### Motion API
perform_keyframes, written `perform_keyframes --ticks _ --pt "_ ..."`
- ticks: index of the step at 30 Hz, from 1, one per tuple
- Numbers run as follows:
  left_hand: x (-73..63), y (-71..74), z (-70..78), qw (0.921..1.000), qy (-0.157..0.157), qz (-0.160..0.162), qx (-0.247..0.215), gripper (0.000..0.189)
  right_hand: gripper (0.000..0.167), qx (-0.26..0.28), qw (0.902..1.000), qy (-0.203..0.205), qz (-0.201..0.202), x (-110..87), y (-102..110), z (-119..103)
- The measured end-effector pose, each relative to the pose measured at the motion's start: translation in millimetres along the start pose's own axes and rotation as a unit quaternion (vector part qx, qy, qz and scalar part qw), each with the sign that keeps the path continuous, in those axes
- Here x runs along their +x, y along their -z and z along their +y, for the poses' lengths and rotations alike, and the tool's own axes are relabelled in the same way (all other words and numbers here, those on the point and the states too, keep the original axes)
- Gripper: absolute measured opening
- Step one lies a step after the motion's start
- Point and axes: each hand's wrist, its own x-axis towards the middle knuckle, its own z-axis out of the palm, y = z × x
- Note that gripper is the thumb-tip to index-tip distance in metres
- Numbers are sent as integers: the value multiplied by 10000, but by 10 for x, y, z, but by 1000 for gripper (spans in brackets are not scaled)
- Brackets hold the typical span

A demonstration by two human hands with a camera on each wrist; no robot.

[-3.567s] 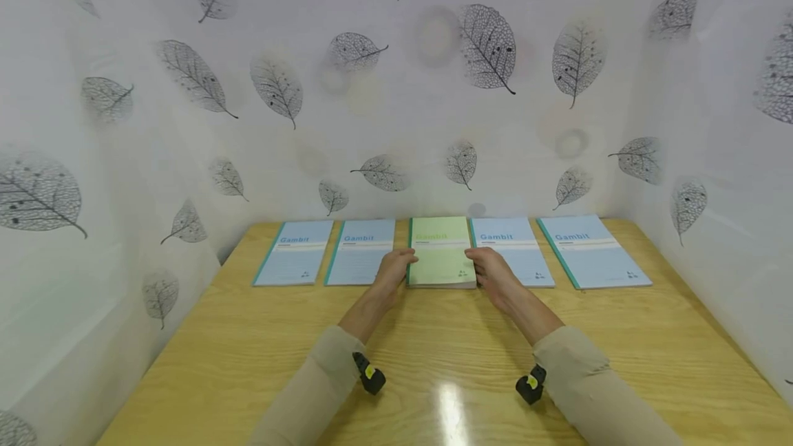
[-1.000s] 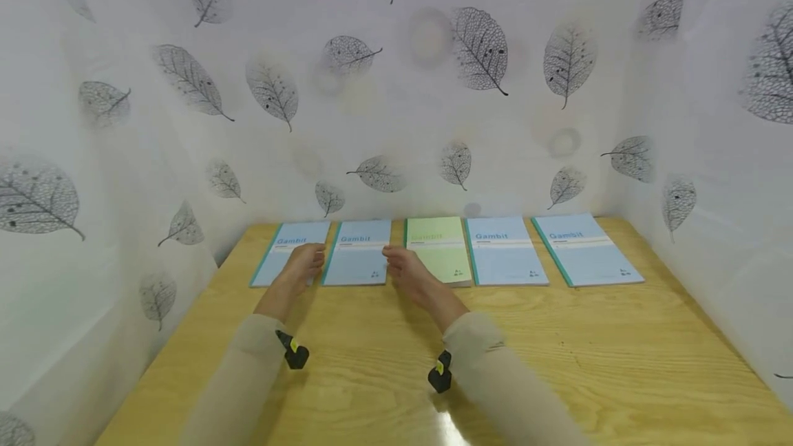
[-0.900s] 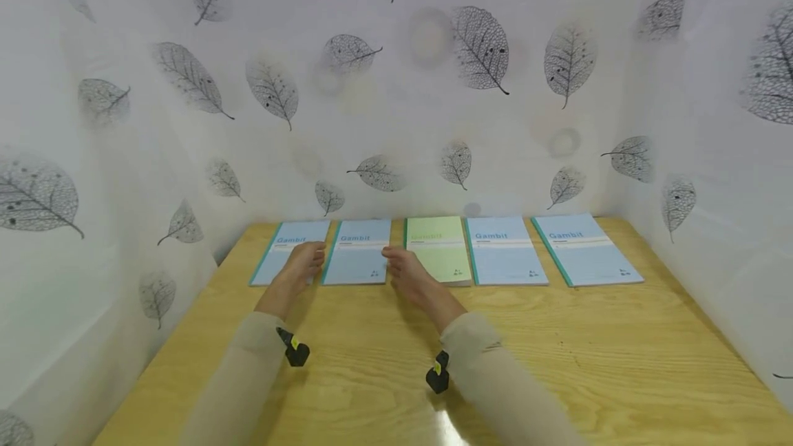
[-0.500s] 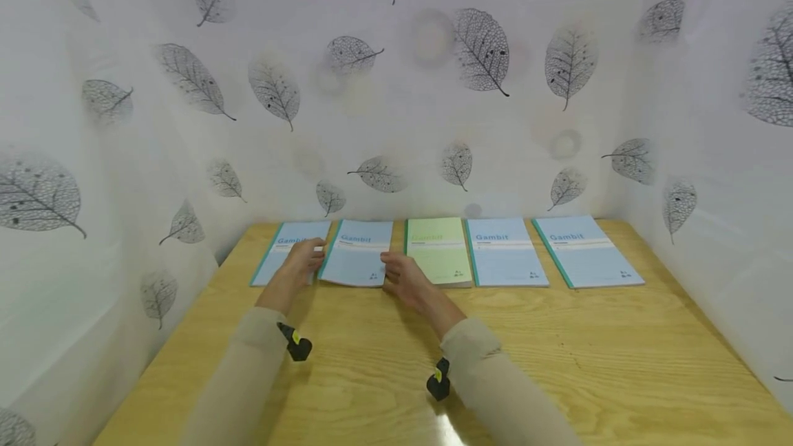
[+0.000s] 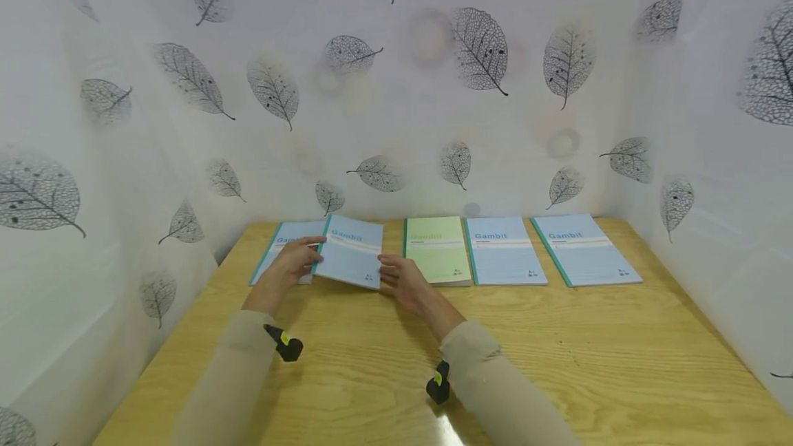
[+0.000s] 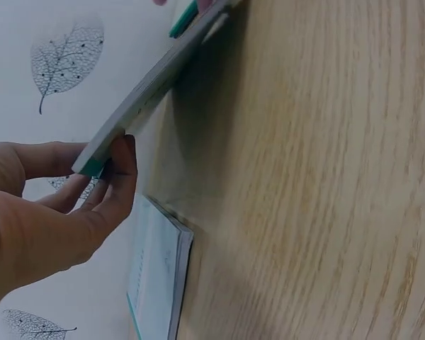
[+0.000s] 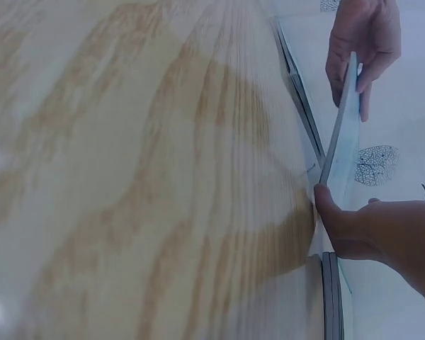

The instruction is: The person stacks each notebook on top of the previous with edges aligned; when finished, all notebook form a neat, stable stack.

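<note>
My left hand [image 5: 290, 268] pinches the green spine of a blue "Gambit" notebook [image 5: 352, 253], the second from the left. That notebook is raised and tilted, its spine side higher than its right side. At the lower part of its right edge, my right hand [image 5: 405, 284] grips it. In the left wrist view the thumb lies over the notebook [image 6: 145, 88] and the fingers of my left hand [image 6: 64, 212] curl beneath. The right wrist view shows the notebook [image 7: 347, 134] slanting between my right hand [image 7: 382, 230] and the left one.
Partly behind my left hand lies another blue notebook [image 5: 272, 263]. To the right lie a green notebook [image 5: 436, 257], a blue one [image 5: 506, 257] and a further blue one [image 5: 588, 253]. A leaf-print curtain [image 5: 396, 115] stands behind the wooden table [image 5: 372, 363].
Both hands have moved left from the green notebook to the second blue one. Over the last half second that notebook has come up off the table, its spine side rising and moving left.
</note>
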Motion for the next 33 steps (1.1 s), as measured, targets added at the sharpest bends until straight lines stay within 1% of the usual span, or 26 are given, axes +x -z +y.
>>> perform_keyframes --ticks 6,10,12,16,18,22,26,30,33 --pt "-78 56 86 9991 -272 -164 -290 61 61 79 9999 10 -77 4 -24 35" --pt "-142 67 157 9981 -379 -299 -387 61 59 23 10000 69 -34 7 -40 61" --pt "-167 66 184 9975 -437 -358 -432 61 58 92 9999 142 -6 12 -45 68" --pt "-199 42 222 9951 -626 -502 -570 61 55 600 9970 473 118 28 -55 67" --pt "-220 33 238 9938 -724 -563 -635 61 54 898 9930 730 244 29 -60 55" --pt "-256 14 272 9893 -858 -748 -912 62 54 1199 9830 1272 571 7 -72 -8" --pt "-298 -34 326 9825 -960 -967 -1268 63 54 1401 9748 1565 753 -36 -57 -109" --pt "-315 -140 380 9784 -1028 -998 -1493 62 55 1283 9731 1675 926 -93 10 -213" --pt "-301 -244 385 9729 -1111 -1036 -1745 60 57 1213 9727 1693 1027 -131 93 -282"
